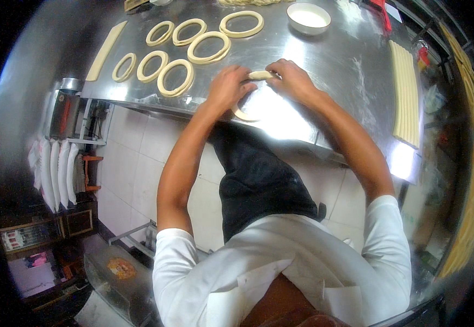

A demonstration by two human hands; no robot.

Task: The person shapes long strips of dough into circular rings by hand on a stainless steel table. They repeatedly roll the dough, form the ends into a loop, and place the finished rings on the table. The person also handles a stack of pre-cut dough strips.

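On a shiny steel table (324, 60), my left hand (227, 87) and my right hand (292, 80) meet over a pale dough strip (260, 75). Both hands pinch its ends together, and the strip curves down into a ring whose lower arc (241, 114) shows below my left hand. Several finished dough rings (176, 77) lie in two rows to the left, the nearest one a little apart from my left hand.
A stack of straight dough strips (406, 92) lies along the table's right side. A single flat strip (106, 50) lies at the far left. A white bowl (308, 17) stands at the back. White tiled floor shows below the table edge.
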